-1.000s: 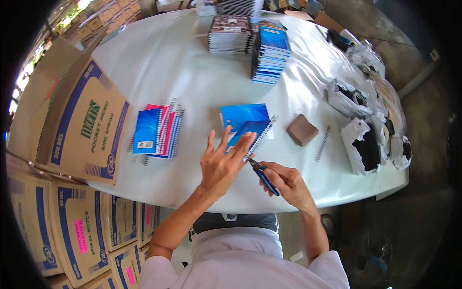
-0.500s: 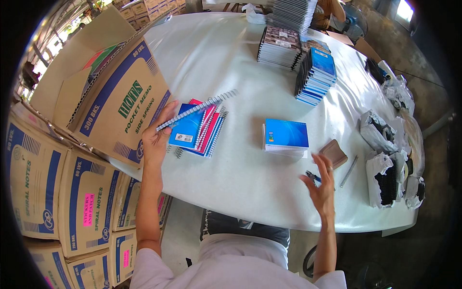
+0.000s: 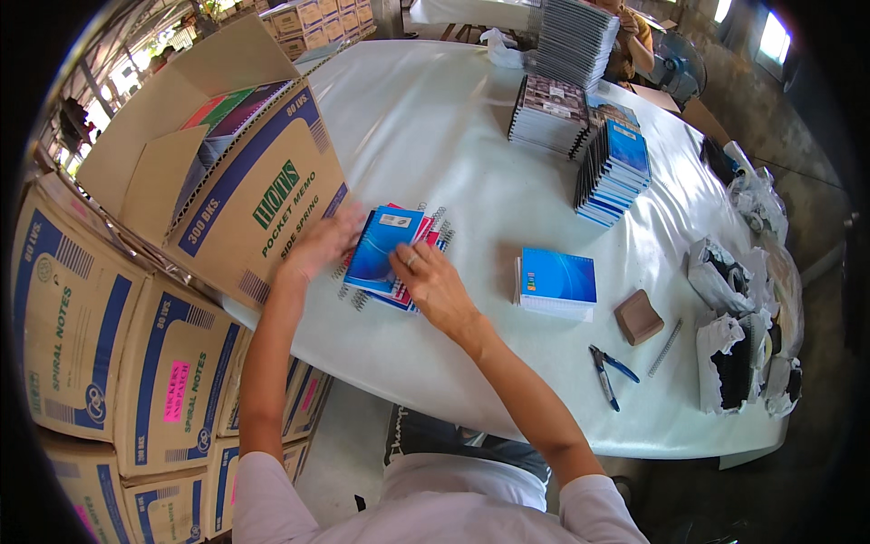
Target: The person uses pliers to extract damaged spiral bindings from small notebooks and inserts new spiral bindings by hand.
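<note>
In the head view, the right hand (image 3: 430,283) rests bunched fingers on the top blue notebook (image 3: 379,245), above pink ones on the table (image 3: 453,163); whether its grip pinches, I cannot tell. The left hand (image 3: 323,243) blurs beside the notebook's left edge, grip unclear.

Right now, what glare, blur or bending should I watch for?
Head view: the left hand is blurred, the right hand clearer; head view: pale glare streaks the white table cover; head view: fisheye distortion bends the stacked cartons toward the left rim, and the picture's corners go black.
</note>
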Tool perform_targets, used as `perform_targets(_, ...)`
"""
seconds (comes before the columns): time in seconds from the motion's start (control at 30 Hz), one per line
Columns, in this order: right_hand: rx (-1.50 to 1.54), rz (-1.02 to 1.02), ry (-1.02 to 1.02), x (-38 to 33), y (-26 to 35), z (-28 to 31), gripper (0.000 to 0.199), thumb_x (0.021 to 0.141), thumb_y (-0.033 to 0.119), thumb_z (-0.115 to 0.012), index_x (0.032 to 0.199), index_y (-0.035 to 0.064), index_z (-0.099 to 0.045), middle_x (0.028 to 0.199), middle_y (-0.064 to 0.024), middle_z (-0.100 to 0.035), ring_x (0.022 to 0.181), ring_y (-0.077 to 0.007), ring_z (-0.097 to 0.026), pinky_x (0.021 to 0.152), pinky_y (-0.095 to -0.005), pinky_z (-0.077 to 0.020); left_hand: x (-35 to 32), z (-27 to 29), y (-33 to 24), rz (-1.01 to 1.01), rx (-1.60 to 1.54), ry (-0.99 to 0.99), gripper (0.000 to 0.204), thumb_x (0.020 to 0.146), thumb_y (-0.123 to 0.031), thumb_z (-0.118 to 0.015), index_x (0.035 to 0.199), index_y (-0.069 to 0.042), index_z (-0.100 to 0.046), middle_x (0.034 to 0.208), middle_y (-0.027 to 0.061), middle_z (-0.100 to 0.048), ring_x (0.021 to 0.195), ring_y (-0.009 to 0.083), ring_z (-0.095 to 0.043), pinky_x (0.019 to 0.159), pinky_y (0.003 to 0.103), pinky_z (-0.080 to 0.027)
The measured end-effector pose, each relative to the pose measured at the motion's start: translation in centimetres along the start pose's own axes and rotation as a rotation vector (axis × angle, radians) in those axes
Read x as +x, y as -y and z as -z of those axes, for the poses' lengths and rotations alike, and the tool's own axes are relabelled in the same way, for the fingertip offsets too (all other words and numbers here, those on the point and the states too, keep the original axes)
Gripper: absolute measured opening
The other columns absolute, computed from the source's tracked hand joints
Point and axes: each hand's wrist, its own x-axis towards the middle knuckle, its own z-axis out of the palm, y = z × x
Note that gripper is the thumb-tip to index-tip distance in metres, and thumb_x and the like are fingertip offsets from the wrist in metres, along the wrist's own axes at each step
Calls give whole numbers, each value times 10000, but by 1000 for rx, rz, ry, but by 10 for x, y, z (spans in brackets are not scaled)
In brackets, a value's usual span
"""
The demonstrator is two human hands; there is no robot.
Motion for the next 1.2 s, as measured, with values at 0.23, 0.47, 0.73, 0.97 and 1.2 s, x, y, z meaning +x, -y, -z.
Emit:
perform_targets(0.23, -96, -444, -199, -78, -64, 89, 322, 785, -53, -658, 1092, 45, -641, 1097, -132, -629, 1015, -346, -588, 880, -423, -471, -18, -23, 10, -27, 275, 23, 606, 976, -342, -587, 1473, -45, -409, 1360, 164, -567, 1246, 225, -529, 1063, 331, -383)
perform_targets(0.47, 158, -1382, 112, -151, -146, 177, 357, 816, 237, -780, 954, -73, -671, 832, -139, -673, 713, -208, -619, 611, -357, -485, -14, -58, 4, -78, 348, -12, 619, 1000, -314, -561, 1506, -40, -334, 1498, 188, -420, 1404, 241, -369, 1137, 325, -293)
perform_targets(0.73, 305, -1344, 119, -141, -144, 169, 244, 823, 168, -749, 853, -70, -705, 664, -105, -643, 575, -162, -580, 551, -296, -453, -40, -122, -12, -650, 834, -491, 538, 977, -179, -566, 1488, -200, -401, 1555, 130, -350, 1471, 400, -204, 1149, 591, -207)
perform_targets(0.97, -171, -1120, 153, -128, -115, 158, 507, 760, 356, -820, 989, -71, -672, 1005, -228, -682, 863, -345, -663, 754, -432, -519, -81, -184, -13, -845, 849, -342, 611, 880, -5, -631, 1451, -143, -464, 1547, 131, -365, 1462, 428, -212, 1145, 576, -215)
perform_targets(1.2, 292, -1367, 59, -140, -143, 166, 474, 672, 202, -888, 960, -112, -681, 864, -218, -702, 740, -269, -703, 639, -317, -571, -86, -199, 4, -775, 795, -280, 663, 853, 37, -643, 1463, -128, -441, 1551, 115, -369, 1478, 394, -196, 1168, 537, -191)
